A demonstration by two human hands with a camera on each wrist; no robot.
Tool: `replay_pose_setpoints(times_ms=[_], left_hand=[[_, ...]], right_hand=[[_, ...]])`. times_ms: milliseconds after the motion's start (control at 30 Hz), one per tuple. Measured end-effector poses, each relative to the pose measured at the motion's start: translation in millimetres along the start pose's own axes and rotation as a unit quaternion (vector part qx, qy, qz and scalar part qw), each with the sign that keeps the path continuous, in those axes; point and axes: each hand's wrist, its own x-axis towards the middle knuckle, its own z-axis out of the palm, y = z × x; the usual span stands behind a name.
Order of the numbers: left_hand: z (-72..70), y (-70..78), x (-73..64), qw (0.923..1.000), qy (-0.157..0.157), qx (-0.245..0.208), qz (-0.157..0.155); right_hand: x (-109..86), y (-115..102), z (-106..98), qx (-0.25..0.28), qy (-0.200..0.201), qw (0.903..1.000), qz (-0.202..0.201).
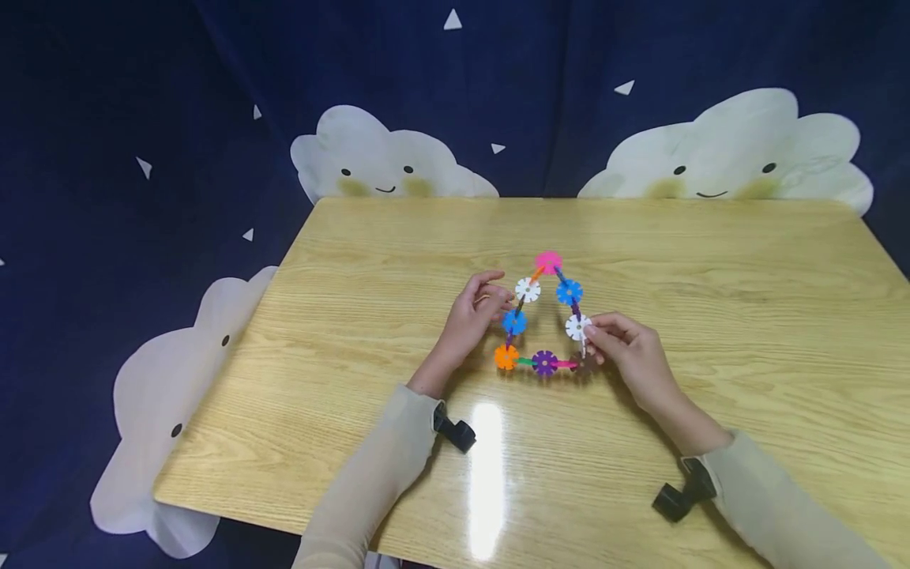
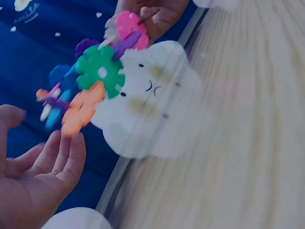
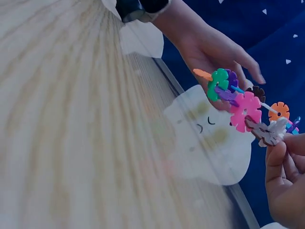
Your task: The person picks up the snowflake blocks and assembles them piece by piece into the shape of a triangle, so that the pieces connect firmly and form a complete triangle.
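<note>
A closed triangle of notched snowflake discs, linked edge to edge, is held above the table between both hands. A pink disc [image 1: 549, 262] forms its far corner, an orange disc [image 1: 506, 358] the near left corner and a brown disc [image 1: 582, 364] the near right one. My right hand [image 1: 635, 352] pinches the white disc [image 1: 577, 329] on the right side between thumb and fingers. On the other side, my left hand [image 1: 469, 316] has its fingers loosely bent beside the blue disc [image 1: 515, 322]. The left wrist view shows those fingertips under an orange disc [image 2: 81, 112], thumb apart.
The wooden table [image 1: 320, 332] spreads under both arms, with a bright light reflection [image 1: 486, 474] near its front edge. Behind it hangs a dark blue curtain [image 1: 540, 79] with white cloud shapes [image 1: 391, 162]. Black wrist cameras [image 1: 455, 431] are strapped at both cuffs.
</note>
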Motion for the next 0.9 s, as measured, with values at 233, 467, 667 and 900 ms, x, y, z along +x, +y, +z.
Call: replay_pose_setpoints(times_ms=[233, 467, 667, 900], left_hand=[[-5.2, -3.8, -2.3, 0.9966, -0.045, 0.044, -0.053], [0.6, -6.2, 6.0, 0.9945, -0.035, 0.060, -0.078], [5.0, -7.3, 12.4, 0.9875, -0.015, 0.066, -0.142], [8.0, -8.6, 17.0, 0.9759, 0.002, 0.135, -0.172]], right_hand=[[5.8, 4.4, -10.2, 0.057, 0.004, 0.9983, 0.004], [19.1, 6.8, -12.1, 0.030, 0.022, 0.9983, 0.045], [30.9, 10.3, -14.7, -0.056, 0.022, 0.9946, 0.084], [36.6, 11.5, -16.9, -0.179, 0.001, 0.9807, 0.079]])
